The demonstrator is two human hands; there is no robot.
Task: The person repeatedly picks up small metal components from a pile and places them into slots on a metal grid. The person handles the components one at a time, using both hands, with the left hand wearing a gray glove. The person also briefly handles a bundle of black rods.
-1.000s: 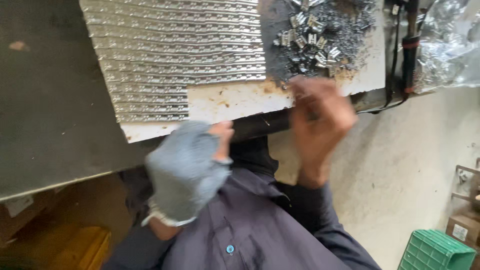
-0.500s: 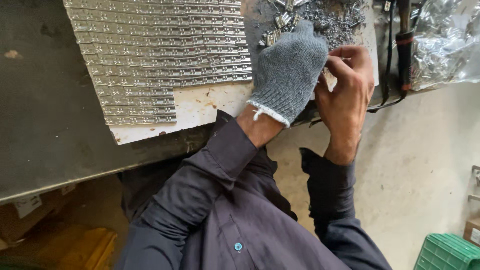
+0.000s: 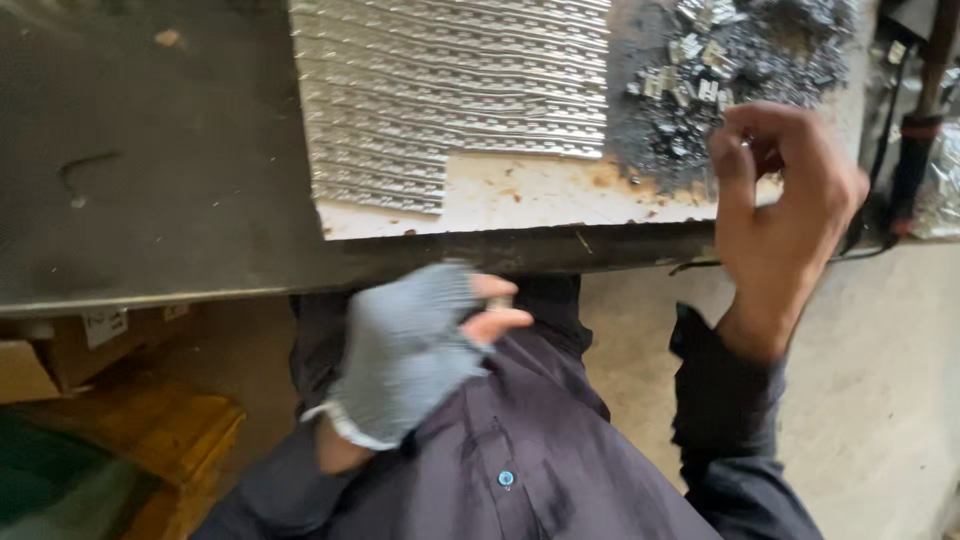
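My left hand [image 3: 415,345] wears a grey knit glove with bare fingertips. It hangs blurred below the workbench's front edge, thumb and forefinger pinched on a small metal clip [image 3: 497,301]. My bare right hand [image 3: 785,190] is raised over the bench's right end, fingers curled. Its thumb and forefinger pinch a small shiny clip just in front of a pile of small metal clips [image 3: 730,60] lying in dark filings. Rows of clips lined up in strips [image 3: 450,90] cover a pale board [image 3: 520,205] left of the pile.
The dark metal workbench [image 3: 150,190] spreads to the left. A red-banded tool handle with a cable [image 3: 915,150] stands at the right edge. Cardboard boxes [image 3: 60,350] and a yellow crate [image 3: 170,440] sit under the bench. A concrete floor [image 3: 890,400] shows on the right.
My gloved left hand has dropped from the clip pile to below the bench edge. My right hand stays by the pile, and the view has shifted right.
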